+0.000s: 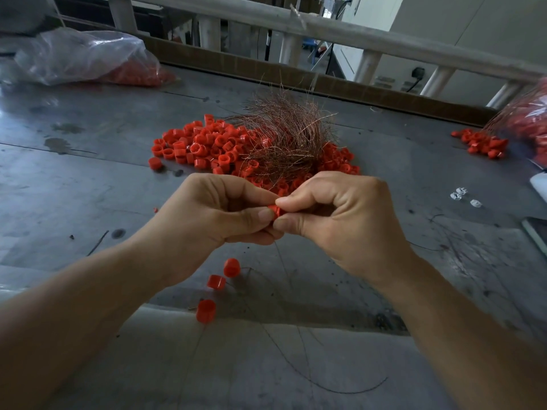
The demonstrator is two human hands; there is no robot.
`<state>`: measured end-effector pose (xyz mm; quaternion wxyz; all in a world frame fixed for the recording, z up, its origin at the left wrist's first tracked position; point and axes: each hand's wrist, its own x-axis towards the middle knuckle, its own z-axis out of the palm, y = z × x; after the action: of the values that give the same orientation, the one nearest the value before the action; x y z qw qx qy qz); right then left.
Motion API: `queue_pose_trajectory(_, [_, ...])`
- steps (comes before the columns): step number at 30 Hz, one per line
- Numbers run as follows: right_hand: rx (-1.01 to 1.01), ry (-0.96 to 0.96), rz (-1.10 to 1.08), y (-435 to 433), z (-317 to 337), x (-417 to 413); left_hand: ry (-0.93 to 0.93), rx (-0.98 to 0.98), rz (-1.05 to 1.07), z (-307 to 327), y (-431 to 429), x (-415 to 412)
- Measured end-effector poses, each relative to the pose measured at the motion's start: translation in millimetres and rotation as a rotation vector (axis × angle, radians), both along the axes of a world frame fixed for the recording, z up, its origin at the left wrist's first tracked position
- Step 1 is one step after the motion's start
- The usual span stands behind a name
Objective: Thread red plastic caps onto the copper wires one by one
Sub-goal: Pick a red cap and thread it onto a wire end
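Desk [88, 179]: cap pile [207, 146] at ctr, wire bundle [284, 134] lying on its right part; left hand [213, 214] & right hand [340, 214] just before pile, held cap [273, 210] betw. them; loose caps [217, 282] nearer front; left bag [83, 57] rear left, right bag [529, 122] at right edge

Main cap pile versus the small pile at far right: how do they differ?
The main pile is far larger than the small pile. The copper wire bundle lies on the main pile; the small pile sits beside a blurred bag. The main pile is just beyond the left hand and right hand, which pinch a cap; the small pile is off right. Both are loose red caps.
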<state>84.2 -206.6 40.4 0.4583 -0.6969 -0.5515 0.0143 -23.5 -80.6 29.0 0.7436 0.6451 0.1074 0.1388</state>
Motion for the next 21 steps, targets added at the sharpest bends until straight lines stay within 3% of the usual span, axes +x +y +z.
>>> queue_pose_trajectory(7, [0.03,0.12,0.063,-0.3,1.4,5.8,-0.03,-0.002,0.009,0.5,-1.0,-0.3])
queue_pose_trajectory(16, [0.096,0.005,0.043,2.1,-2.5,3.3,-0.016,-0.013,-0.011,0.0,0.6,-2.4])
queue_pose_trajectory(21, [0.035,0.099,0.079,1.3,-1.4,4.5,-0.013,0.001,-0.061,0.0,2.5,-2.6])
